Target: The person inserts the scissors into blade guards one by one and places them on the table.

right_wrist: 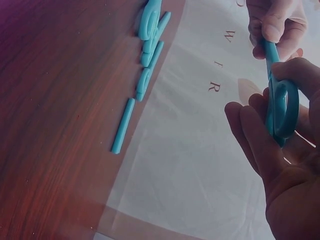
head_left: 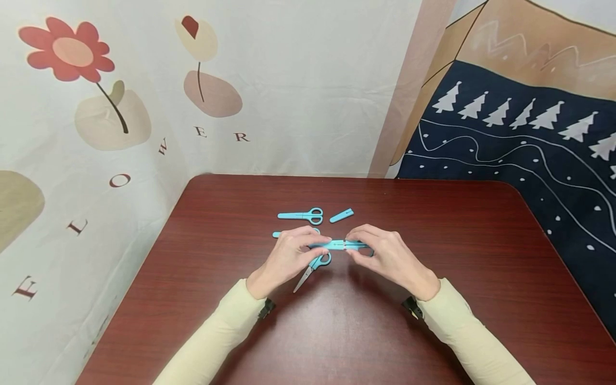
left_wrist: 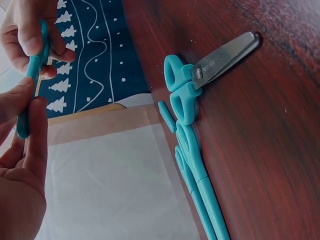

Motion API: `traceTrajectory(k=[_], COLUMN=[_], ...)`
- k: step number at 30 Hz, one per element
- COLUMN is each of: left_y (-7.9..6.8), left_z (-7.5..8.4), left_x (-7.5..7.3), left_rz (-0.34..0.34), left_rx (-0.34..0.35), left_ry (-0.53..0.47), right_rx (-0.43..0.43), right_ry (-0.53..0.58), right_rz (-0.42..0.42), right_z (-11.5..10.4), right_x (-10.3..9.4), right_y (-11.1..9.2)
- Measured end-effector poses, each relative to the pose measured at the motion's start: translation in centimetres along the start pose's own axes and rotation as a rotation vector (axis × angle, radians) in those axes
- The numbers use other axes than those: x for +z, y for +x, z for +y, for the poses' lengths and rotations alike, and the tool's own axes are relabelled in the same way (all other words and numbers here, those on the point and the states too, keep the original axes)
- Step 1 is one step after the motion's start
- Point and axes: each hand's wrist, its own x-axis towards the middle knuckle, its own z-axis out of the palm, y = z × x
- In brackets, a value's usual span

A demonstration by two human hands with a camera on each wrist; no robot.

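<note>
Over the table, both hands hold one pair of turquoise scissors [right_wrist: 287, 112] level between them. My left hand [head_left: 293, 248] pinches the turquoise blade cover [head_left: 337, 244] between thumb and fingers. My right hand [head_left: 385, 248] grips the scissors by their handles, whose loops show beside the fingers in the right wrist view. The cover sits over the blades, its end right at the handles. Below the left hand, a second pair of scissors [head_left: 318, 261] lies with bare metal blades, slightly parted. Another covered pair [head_left: 276, 235] is partly hidden behind the left hand.
Farther back on the brown table [head_left: 433, 214], a covered pair of turquoise scissors [head_left: 295, 216] lies beside a loose blade cover [head_left: 341, 215]. A pale printed cloth [head_left: 313, 107] hangs behind the table's far edge, with a dark blue tree-patterned cloth [head_left: 481, 144] at the right.
</note>
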Motion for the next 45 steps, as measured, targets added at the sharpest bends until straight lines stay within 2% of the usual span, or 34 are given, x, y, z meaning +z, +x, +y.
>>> traceTrajectory(k=[17, 28, 45], left_y=[0.02, -0.02, -0.16], left_z=[-0.16, -0.22, -0.09], left_x=[0.17, 0.15, 0.25], left_rz=[-0.007, -0.007, -0.040], left_rx=[-0.003, 0.033, -0.041], left_ry=[0.015, 0.018, 0.004], right_rx=[0.012, 0.001, 0.026], right_ry=[0.002, -0.039, -0.001], right_rz=[-0.016, -0.030, -0.028], right_z=[0.00, -0.31, -0.17], right_x=[-0.01, -0.06, 0.34], right_y=[0.01, 0.11, 0.18])
